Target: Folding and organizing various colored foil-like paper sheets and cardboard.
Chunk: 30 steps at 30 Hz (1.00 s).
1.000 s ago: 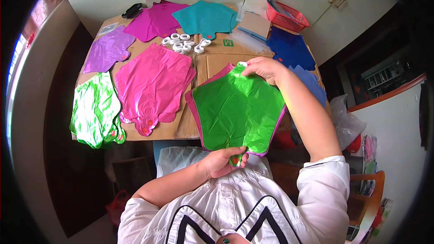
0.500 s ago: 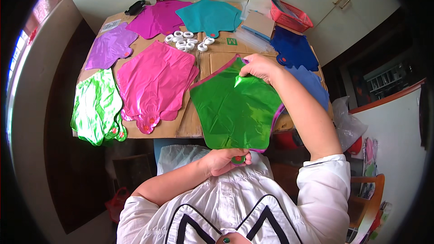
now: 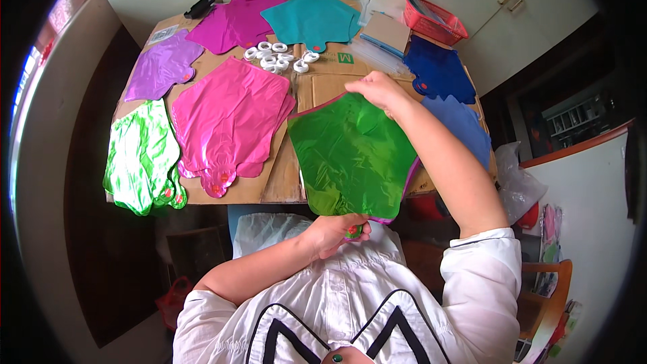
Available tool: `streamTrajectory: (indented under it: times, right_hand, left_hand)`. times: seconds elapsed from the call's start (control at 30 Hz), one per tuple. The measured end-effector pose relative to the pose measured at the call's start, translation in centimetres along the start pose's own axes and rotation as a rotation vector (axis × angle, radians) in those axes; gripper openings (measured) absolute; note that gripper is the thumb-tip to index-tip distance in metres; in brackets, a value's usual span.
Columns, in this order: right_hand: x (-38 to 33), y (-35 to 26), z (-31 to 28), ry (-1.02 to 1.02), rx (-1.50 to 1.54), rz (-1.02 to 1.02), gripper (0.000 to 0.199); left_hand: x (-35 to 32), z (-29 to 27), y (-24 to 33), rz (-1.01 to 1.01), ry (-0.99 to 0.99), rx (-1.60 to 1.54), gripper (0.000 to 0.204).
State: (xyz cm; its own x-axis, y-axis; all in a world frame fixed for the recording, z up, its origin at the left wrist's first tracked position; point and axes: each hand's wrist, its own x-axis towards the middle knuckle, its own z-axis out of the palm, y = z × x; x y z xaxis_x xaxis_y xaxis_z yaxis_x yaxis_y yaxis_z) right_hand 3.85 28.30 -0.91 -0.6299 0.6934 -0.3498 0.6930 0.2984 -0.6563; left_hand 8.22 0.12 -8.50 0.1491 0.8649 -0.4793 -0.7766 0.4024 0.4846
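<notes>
Between my two hands is a flat, uninflated green foil balloon (image 3: 354,152), held in front of the table's near edge. A magenta-purple foil layer shows along its top edge and lower right side. My left hand (image 3: 335,234) is closed around its tail at the bottom, where a small red mark peeks out near the fingers. My right hand (image 3: 379,92) pinches its top point, fingers pressed together. Nearest on the left lies a stack of pink foil balloons (image 3: 229,118), with shiny light-green foil balloons (image 3: 141,158) beside it, partly over the table edge.
Cardboard (image 3: 269,185) covers the table. Around it lie lilac (image 3: 158,71), magenta (image 3: 232,23), teal (image 3: 311,20), dark blue (image 3: 438,71) and pale blue foil balloons (image 3: 459,128). White ribbon rolls (image 3: 273,61) sit mid-table; a red basket (image 3: 435,23) stands far right. A wooden chair (image 3: 556,296) is at right.
My right hand has moved slightly up and to the left along the green balloon's top. My left hand has risen a little, still on the tail.
</notes>
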Motion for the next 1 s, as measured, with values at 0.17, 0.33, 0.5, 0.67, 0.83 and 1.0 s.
streamTrajectory:
  times: [0.17, 0.33, 0.5, 0.67, 0.83, 1.0]
  right_hand:
    - [-0.1, -2.4, 0.9, 0.159, -0.331, -0.034, 0.031]
    - [0.6, -1.6, 1.1, 0.115, -0.354, 0.057, 0.035]
    - [1.5, 0.1, 1.6, 0.174, -0.212, -0.111, 0.024]
    - [0.5, -0.9, 0.1, -0.101, -0.014, 0.022, 0.03]
    - [-1.3, -0.8, -2.9, -0.396, 0.201, 0.042, 0.027]
    - [-1.1, 0.4, -3.5, -0.263, -0.018, -0.049, 0.027]
  left_hand:
    - [0.2, 1.0, 0.1, 0.044, 0.111, 0.128, 0.019]
    - [-0.2, 1.1, 0.3, 0.07, 0.02, 0.026, 0.018]
    - [-0.3, 1.4, 0.7, -0.045, -0.055, -0.237, 0.018]
    - [-0.2, 0.9, 0.8, -0.053, 0.026, -0.094, 0.015]
    - [-0.6, 1.3, 1.7, -0.059, 0.073, -0.111, 0.016]
    - [-1.2, 2.0, 2.6, -0.061, 0.032, -0.239, 0.018]
